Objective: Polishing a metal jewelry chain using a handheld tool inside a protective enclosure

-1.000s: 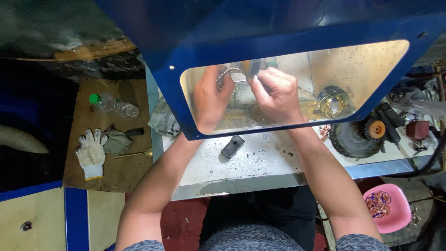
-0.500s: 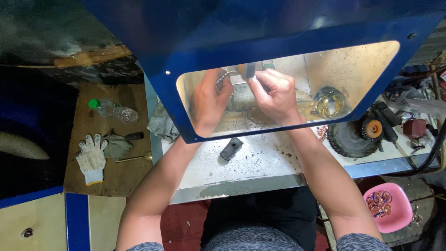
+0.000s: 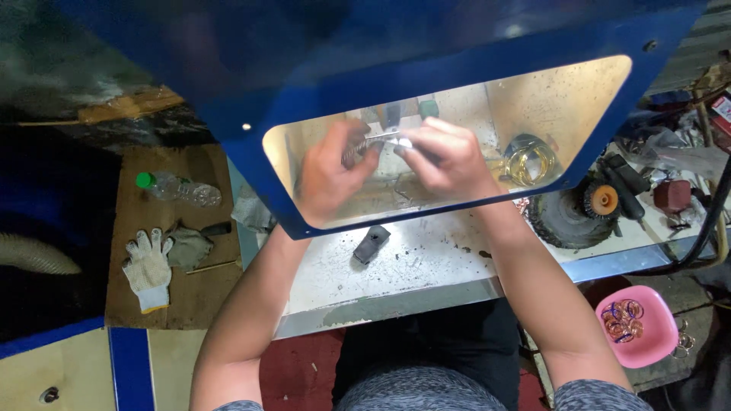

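A pale, speckled metal table [image 3: 426, 266] sits under a blue machine hood with a clear window [image 3: 487, 57]. Behind the window, the left hand [image 3: 331, 173] and right hand [image 3: 445, 157] meet, both pinching a small silvery metal ring piece [image 3: 381, 138] between their fingertips. A small dark block [image 3: 371, 244] lies on the table just below; a white work glove [image 3: 148, 268] rests well apart on brown board.

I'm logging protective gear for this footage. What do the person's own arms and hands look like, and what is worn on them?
Both arms are bare from the short grey heathered sleeves down to the fingers. The left hand and right hand wear no gloves, seen through a clear window in the blue hood. No watch, ring or bracelet is visible. A white work glove lies unused to the left.
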